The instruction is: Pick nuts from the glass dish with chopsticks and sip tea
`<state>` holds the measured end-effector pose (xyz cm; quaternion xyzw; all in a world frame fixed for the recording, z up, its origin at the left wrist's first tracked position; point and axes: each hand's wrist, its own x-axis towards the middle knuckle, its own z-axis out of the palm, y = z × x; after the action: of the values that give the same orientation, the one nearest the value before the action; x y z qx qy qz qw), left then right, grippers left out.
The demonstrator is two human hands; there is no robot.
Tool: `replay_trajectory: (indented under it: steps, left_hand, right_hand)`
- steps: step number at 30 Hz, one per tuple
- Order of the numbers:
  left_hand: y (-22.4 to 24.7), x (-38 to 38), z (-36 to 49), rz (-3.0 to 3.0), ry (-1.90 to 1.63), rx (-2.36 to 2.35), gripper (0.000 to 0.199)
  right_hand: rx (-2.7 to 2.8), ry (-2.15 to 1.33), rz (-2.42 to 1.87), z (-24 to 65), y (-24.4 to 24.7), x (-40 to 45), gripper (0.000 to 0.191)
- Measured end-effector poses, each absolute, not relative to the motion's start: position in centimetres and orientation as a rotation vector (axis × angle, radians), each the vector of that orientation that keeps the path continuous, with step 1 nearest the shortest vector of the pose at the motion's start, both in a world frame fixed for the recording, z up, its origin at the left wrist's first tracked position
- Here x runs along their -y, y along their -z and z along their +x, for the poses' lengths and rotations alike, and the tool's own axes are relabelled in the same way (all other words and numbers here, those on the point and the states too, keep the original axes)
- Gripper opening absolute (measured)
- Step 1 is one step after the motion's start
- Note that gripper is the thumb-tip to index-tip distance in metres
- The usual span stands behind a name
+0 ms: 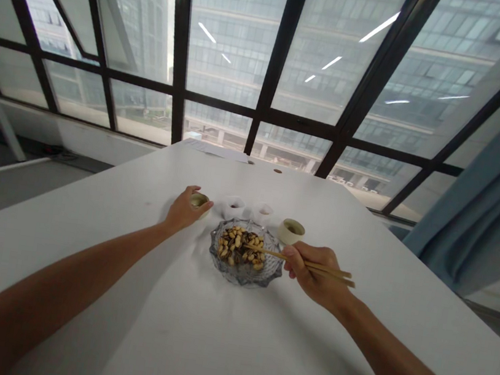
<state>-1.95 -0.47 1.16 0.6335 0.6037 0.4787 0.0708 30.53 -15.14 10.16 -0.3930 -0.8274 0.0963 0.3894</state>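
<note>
- Left hand [186, 209]: curled round the left green cup [200, 200], thumb on the near right side, fingers on the far side; cup upright beyond the plate's left edge.
- Right hand [315, 274]: closed on the chopsticks [275, 254], gripped between thumb and fingers; back ends project past the hand to the right.
- Chopstick tips: among the nuts and seeds [241, 247], near the middle of the pile.
- Glass plate [244, 278]: clear, scalloped rim, on the white tabletop [193, 328] between the hands; pile lies mostly toward its far side.
- White cups [233, 208]: two, side by side just beyond the plate; dark contents visible in the left one, contents of the right one cannot be told.
- Right green cup [291, 231]: upright, just beyond the right hand.
- Far end of tabletop: paper [218, 151] and two small, dark, flat pieces [277, 171].
</note>
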Motion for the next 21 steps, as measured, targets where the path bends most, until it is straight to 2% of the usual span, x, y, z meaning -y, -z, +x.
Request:
replay_trajectory:
  steps: [5, 12, 17, 21]
  left_hand:
    - [-1.2, 0.6, -2.0, 1.892, -1.441, -1.811, 0.062]
    - [-1.3, 0.7, -1.9, 1.884, -1.436, -1.802, 0.062]
    - [-1.4, 0.8, -1.9, 1.881, -1.437, -1.814, 0.061]
    - [-1.7, 1.0, -1.8, 1.884, -1.428, -1.805, 0.060]
  right_hand:
    - [2.046, -0.312, -0.993, 30.7, -10.1, 15.2, 0.060]
    - [1.422, -0.696, -1.078, 30.9, -9.2, 13.2, 0.062]
    - [1.136, -0.973, -1.010, 31.4, -7.1, 11.1, 0.060]
    - [0.999, -1.066, -1.001, 31.7, -4.8, 10.3, 0.056]
